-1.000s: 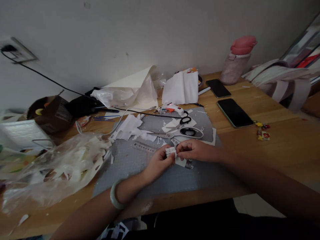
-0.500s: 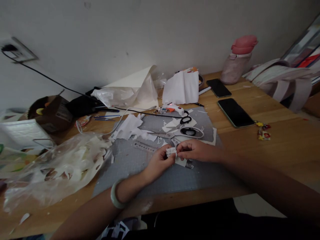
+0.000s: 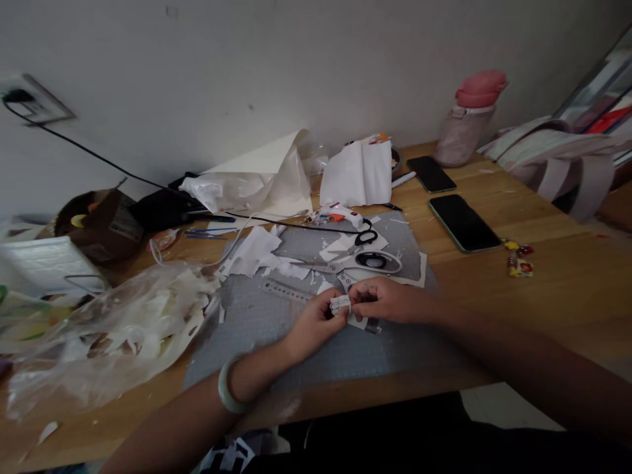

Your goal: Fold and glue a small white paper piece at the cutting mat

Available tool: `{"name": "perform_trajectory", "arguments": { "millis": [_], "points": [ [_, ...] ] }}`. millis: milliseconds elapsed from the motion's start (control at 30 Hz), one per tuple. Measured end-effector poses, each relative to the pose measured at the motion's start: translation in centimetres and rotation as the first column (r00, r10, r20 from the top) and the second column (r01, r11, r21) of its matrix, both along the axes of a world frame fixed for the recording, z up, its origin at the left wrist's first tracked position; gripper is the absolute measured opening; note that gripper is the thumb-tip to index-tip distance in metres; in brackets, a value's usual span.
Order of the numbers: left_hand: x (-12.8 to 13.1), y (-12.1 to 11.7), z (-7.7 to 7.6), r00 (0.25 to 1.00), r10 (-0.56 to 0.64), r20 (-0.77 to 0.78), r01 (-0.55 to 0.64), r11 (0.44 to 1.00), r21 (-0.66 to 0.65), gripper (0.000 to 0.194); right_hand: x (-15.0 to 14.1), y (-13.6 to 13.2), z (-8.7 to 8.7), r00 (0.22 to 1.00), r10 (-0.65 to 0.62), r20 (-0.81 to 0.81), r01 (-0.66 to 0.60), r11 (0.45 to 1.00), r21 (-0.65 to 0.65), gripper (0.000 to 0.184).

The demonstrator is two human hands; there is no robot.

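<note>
A small white paper piece with dark drawn lines (image 3: 340, 304) is pinched between the thumb and fingers of my left hand (image 3: 316, 324). At its right edge, my right hand (image 3: 382, 300) grips it too, with the fingertips curled together. Both hands are just above the grey cutting mat (image 3: 237, 349). Right behind them lie large scissors (image 3: 340, 265) with grey and black handles, and a second, smaller pair of scissors (image 3: 364, 239). A clear ruler (image 3: 284, 289) rests to the left of my hands. Paper scraps (image 3: 254, 250) are strewn over the mat.
A white glue gun (image 3: 345, 214) lies at the mat's back edge. Two phones (image 3: 464, 222) and a pink bottle (image 3: 467, 122) are at the right. A crumpled plastic bag (image 3: 148, 322) covers the left side. A black cable (image 3: 113, 158) runs from the wall socket across the table.
My hands and the paper piece have shifted very slightly toward me, and the piece is tilted a little differently. Nothing else has visibly moved on the table.
</note>
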State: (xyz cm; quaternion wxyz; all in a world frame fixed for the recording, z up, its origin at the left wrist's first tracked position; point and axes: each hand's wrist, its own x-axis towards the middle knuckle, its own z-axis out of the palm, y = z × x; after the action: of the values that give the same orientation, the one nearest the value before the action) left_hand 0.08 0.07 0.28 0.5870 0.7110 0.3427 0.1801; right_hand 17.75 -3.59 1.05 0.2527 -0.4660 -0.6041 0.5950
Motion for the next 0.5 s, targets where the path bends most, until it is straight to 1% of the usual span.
{"name": "perform_trajectory", "arguments": {
  "millis": [133,267,400,500],
  "points": [
    [-0.09,0.12,-0.23,1.0,-0.007,0.021,0.008,0.997,-0.081,0.019,0.25,0.21,0.04,0.999,0.028,-0.03,-0.029,0.999,-0.021,0.013],
    [-0.13,0.22,-0.31,0.999,-0.015,0.036,0.02,0.989,-0.15,0.021,0.33,0.34,-0.19,0.999,0.013,-0.034,-0.013,1.0,-0.022,0.013],
    [-0.12,0.25,-0.22,0.998,-0.031,0.05,0.038,0.988,-0.152,0.021,0.26,0.31,-0.35,0.999,0.026,-0.03,-0.026,1.0,-0.011,0.014],
    [-0.11,0.26,-0.19,0.998,-0.03,0.05,0.036,0.99,-0.135,0.021,0.18,0.27,-0.06,0.999,0.029,-0.023,-0.029,0.999,-0.015,0.014]
  ]
}}
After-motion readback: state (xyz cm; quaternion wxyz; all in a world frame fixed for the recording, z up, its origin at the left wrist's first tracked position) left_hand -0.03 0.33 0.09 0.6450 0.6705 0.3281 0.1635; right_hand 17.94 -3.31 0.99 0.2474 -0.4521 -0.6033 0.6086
